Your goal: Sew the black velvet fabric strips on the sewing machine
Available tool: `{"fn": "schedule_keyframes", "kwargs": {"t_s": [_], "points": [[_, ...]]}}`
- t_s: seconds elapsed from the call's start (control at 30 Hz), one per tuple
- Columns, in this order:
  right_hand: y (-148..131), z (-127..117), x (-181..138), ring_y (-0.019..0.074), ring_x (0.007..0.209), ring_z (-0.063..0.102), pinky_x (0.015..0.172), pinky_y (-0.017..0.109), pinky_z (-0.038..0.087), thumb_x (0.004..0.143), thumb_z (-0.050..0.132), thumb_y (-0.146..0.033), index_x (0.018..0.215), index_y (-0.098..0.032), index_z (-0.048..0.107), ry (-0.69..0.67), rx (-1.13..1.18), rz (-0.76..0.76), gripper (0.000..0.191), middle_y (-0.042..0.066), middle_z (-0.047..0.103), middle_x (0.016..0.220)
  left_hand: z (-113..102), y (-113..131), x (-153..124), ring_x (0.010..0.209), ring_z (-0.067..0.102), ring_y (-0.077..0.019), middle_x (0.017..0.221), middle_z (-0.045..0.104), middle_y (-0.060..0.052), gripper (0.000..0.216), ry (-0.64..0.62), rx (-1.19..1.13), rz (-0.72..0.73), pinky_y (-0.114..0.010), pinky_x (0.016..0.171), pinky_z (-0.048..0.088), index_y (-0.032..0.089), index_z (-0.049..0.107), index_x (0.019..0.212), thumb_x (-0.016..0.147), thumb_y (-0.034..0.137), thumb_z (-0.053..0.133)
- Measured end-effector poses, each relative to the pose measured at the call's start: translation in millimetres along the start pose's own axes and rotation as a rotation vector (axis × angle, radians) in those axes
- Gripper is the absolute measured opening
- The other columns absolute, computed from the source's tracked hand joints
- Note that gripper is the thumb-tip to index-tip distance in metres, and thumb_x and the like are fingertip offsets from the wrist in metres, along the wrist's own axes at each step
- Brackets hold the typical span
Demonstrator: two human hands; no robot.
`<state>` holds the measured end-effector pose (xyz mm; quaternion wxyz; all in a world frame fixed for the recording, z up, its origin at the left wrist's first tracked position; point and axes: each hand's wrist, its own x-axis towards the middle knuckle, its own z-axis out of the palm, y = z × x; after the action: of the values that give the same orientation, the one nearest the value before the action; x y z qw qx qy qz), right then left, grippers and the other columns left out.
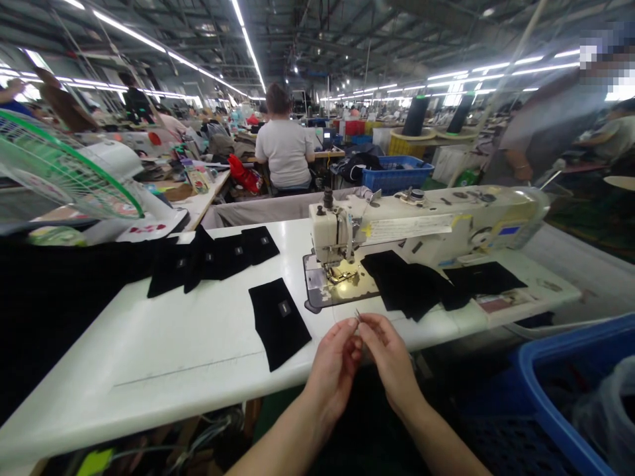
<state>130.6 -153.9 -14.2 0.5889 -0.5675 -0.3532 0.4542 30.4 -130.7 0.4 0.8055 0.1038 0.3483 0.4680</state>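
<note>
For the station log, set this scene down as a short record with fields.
Left hand: before the sewing machine, fingertips close to the other hand's
Right hand: fingertips at a small, thin item; too small to identify, or to say which hand grips it
Single black piece: flat on the white table, left of the machine, small label up
Black row: farther left, overlapping, small labels showing
Black pieces: right of the needle
Fan: far left
Blue basket: lower right
</note>
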Motion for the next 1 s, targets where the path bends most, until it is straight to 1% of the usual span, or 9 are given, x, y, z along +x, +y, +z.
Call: {"fn": "schedule_keyframes", "kwargs": {"t_s": [0.13,0.3,0.53,0.7,0.83,0.9,0.97,1.0], "points": [[1.3,2.0,1.1,0.0204,0.081,0.065,0.074,0.032,0.053,0.075,0.074,-0.057,0.097,-0.020,0.067,-0.001,0.006,0.024,0.043,0.004,0.070,0.087,-0.3,-0.2,0.4,0.058,0.053,-0.0060,0.070,0.062,-0.001,0.026,0.011,-0.004,0.014,-0.014,0.050,0.041,0.008,0.068,0.082,0.067,0.021,0.086],[6.8,5.7,-0.3,0.0187,0.075,0.063,0.063,0.029,0.050,0.074,0.075,-0.057,0.098,-0.020,0.066,-0.002,0.089,0.084,0.045,0.002,0.068,0.082,-0.6,-0.6,0.1,0.057,0.052,-0.0058,0.068,0.061,0.000,0.033,0.008,-0.024,0.024,-0.014,0.050,0.041,0.008,0.067,0.080,0.062,0.024,0.090],[6.3,6.3,0.0,0.0178,0.070,0.062,0.058,0.028,0.048,0.076,0.074,-0.056,0.098,-0.020,0.066,-0.020,0.084,0.072,0.043,0.001,0.066,0.078,-2.7,-1.9,0.6,0.058,0.051,-0.0059,0.068,0.061,0.001,0.035,-0.005,0.001,0.031,-0.015,0.051,0.040,0.009,0.067,0.080,0.062,0.027,0.091],[5.4,8.3,-0.1,0.0178,0.066,0.061,0.054,0.027,0.046,0.076,0.074,-0.057,0.094,-0.020,0.066,0.005,0.083,0.068,0.042,0.001,0.065,0.076,0.7,-0.4,-0.2,0.056,0.049,-0.0056,0.063,0.058,0.002,0.038,-0.006,0.013,0.024,-0.015,0.050,0.039,0.009,0.067,0.077,0.058,0.030,0.092],[8.2,8.9,0.6,0.0175,0.062,0.059,0.052,0.028,0.044,0.076,0.071,-0.060,0.091,-0.020,0.066,0.044,0.074,0.093,0.043,0.001,0.064,0.073,1.8,-2.1,-2.5,0.057,0.049,-0.0066,0.064,0.058,0.002,0.038,0.005,0.041,0.032,-0.016,0.051,0.038,0.011,0.067,0.077,0.057,0.031,0.092],[9.5,4.0,4.6,0.0191,0.065,0.061,0.055,0.030,0.047,0.080,0.066,-0.060,0.095,-0.021,0.065,0.077,-0.003,0.049,0.043,0.002,0.066,0.077,-0.2,-1.1,-5.6,0.057,0.049,-0.0076,0.065,0.059,0.001,0.036,0.034,0.128,0.064,-0.017,0.051,0.037,0.012,0.067,0.077,0.060,0.035,0.089],[9.4,-5.5,12.4,0.0226,0.078,0.064,0.067,0.034,0.051,0.084,0.063,-0.057,0.100,-0.021,0.066,0.106,-0.188,-0.092,0.039,0.006,0.069,0.089,-3.5,5.2,-9.9,0.056,0.048,-0.0091,0.065,0.059,0.000,0.030,0.039,0.342,0.152,-0.019,0.051,0.036,0.014,0.068,0.077,0.068,0.038,0.083],[8.9,-11.4,17.6,0.0243,0.085,0.064,0.074,0.036,0.051,0.086,0.062,-0.053,0.102,-0.021,0.066,0.109,-0.326,-0.192,0.036,0.007,0.070,0.095,-5.5,11.2,-11.9,0.057,0.049,-0.0104,0.067,0.060,-0.001,0.025,0.015,0.496,0.237,-0.020,0.052,0.037,0.015,0.069,0.076,0.072,0.037,0.080]]}}
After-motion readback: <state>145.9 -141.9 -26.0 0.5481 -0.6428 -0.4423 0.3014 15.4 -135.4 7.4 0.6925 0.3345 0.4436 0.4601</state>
